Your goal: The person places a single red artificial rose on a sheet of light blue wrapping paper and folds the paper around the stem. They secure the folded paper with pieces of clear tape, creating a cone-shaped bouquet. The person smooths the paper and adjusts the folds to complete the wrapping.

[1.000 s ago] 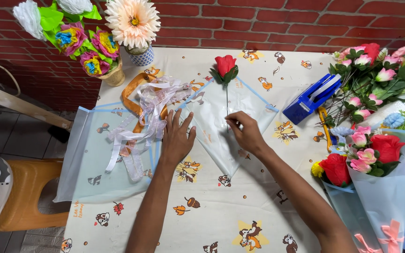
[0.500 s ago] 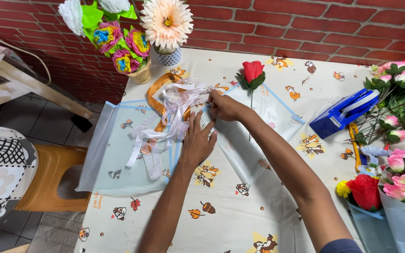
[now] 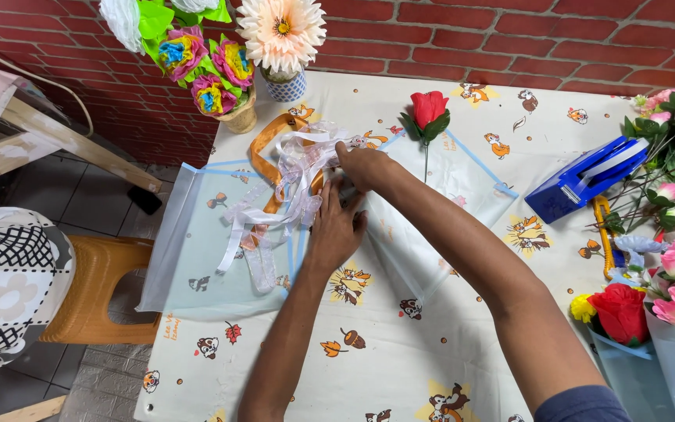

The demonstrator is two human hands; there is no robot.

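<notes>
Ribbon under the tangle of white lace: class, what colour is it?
Orange ribbon, looped beneath the white lace, seen best in the head view.

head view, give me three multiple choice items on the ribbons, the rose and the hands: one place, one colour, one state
1. Where does the single rose lie?
A. on the stool
B. on the clear wrapping sheet on the table
C. in the blue tape dispenser

2. What colour is that rose?
A. red
B. white
C. blue

3. What is the right hand doing?
A. resting flat on bare cloth
B. holding scissors
C. gripping the tangle of ribbons

Answers: 1 B, it lies flat on the sheet; 2 A, red petals show; 3 C, its fingers close on the ribbons, beside the left hand.
</notes>
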